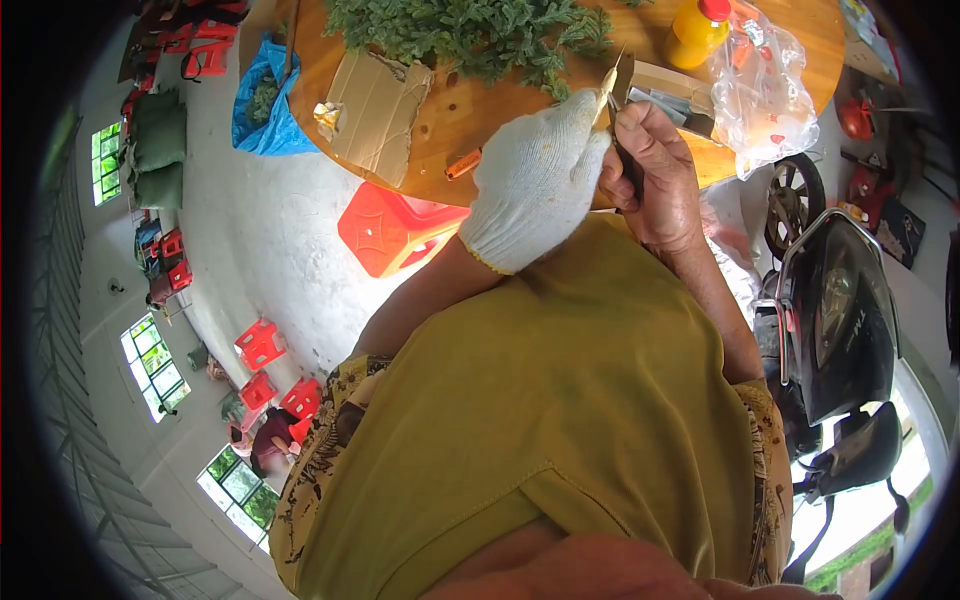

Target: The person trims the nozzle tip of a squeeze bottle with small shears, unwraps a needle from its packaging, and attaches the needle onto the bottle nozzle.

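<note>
My left hand (540, 165), in a white knitted glove with a yellow-edged cuff, is closed at the table's near edge. A thin pale pointed piece (607, 86) sticks up from its fingertips; its kind is unclear. My bare right hand (660, 175) grips a dark knife-like tool (622, 85), whose narrow upper part rises beside the pale piece. Both hands are close together, and the fingers hide much of what they hold. Just beyond them, green artificial-looking foliage sprigs (460, 35) lie heaped on the round wooden table (440, 125).
On the table are flattened cardboard (375, 115), an orange-handled item (463, 163), a red-capped yellow bottle (697, 35) and a clear plastic bag (765, 95). A red stool (390, 230) stands below, a blue bag (265, 105) at left, and a black motorbike (840, 320) at right.
</note>
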Available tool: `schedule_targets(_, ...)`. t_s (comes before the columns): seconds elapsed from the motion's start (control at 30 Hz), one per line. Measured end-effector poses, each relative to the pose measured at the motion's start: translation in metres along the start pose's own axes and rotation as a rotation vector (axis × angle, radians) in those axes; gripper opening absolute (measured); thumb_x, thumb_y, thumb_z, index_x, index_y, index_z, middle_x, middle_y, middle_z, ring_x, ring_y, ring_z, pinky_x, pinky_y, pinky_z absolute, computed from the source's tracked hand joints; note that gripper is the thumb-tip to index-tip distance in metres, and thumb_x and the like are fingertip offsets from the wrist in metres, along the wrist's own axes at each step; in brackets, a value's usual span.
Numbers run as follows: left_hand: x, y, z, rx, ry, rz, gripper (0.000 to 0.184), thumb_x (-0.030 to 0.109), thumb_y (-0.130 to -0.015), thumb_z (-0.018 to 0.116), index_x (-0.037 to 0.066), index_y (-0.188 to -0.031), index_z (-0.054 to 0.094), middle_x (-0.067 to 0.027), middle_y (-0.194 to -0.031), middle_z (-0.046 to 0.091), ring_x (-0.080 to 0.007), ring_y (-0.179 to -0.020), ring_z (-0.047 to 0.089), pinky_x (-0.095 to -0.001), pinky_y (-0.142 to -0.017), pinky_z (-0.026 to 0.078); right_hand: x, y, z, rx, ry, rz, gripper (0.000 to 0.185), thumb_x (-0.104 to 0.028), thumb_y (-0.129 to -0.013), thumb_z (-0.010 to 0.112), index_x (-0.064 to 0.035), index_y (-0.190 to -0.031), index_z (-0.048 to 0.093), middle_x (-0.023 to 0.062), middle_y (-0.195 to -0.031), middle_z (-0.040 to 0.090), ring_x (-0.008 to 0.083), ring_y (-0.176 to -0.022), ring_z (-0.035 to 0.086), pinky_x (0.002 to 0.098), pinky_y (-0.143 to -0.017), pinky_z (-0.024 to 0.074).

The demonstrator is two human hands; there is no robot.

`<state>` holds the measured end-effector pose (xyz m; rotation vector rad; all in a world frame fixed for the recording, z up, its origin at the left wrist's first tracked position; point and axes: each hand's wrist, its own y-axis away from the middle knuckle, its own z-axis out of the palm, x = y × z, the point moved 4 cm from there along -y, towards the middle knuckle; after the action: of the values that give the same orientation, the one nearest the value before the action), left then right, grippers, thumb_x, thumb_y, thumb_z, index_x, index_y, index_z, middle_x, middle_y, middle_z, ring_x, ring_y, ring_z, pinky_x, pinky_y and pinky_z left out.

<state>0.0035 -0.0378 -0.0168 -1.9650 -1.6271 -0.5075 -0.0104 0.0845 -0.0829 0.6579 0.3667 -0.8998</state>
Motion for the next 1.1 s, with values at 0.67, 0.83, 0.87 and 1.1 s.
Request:
schedule_targets(0.67,-0.005,0.008,-0.002,0.031,0.052,-0.037,0.019,0.016,-0.087,0.063,0.005,-0.101,0.057,-0.012,-0.074,0.063,-0.0321,-0.067,0.064,-0.0419,-0.055,0.048,-0.014,-0.003,0.007,0.008,0.294,-0.11,0.014,-0.02,-0.094,0.066,-0.0125,-0.095,0.054,-0.0039,-0.067,0.055,0.0023,-0.053,0.044,0.0174,-0.043,0.0271)
schedule_targets(0.83,0.002,0.007,-0.005,0.013,-0.035,0.002,0.021,0.015,-0.086,0.063,0.006,-0.102,0.054,-0.0124,-0.073,0.061,-0.0339,-0.066,0.063,-0.0429,-0.055,0.047,-0.016,-0.001,0.006,0.034,0.248,-0.037,0.014,-0.023,-0.094,0.066,-0.0126,-0.092,0.057,-0.0034,-0.064,0.053,0.0024,-0.049,0.041,0.0179,-0.039,0.0216)
schedule_targets(0.87,0.004,0.006,-0.007,0.009,-0.061,0.008,0.021,0.014,-0.086,0.063,0.006,-0.103,0.053,-0.0122,-0.073,0.061,-0.0338,-0.066,0.063,-0.043,-0.054,0.047,-0.016,0.0,0.006,0.034,0.242,-0.022,0.014,-0.023,-0.094,0.066,-0.0126,-0.091,0.058,-0.0032,-0.063,0.053,0.0026,-0.048,0.041,0.0181,-0.039,0.0214)
schedule_targets(1.1,0.005,0.005,-0.008,-0.093,-0.191,-0.022,0.034,0.018,-0.089,0.06,0.008,-0.121,0.057,-0.0162,-0.077,0.063,-0.0372,-0.071,0.063,-0.0458,-0.062,0.048,-0.021,0.006,0.0,-0.027,0.208,0.001,0.014,-0.022,-0.094,0.066,-0.012,-0.09,0.058,-0.002,-0.061,0.052,0.0033,-0.045,0.038,0.0186,-0.038,0.0208)
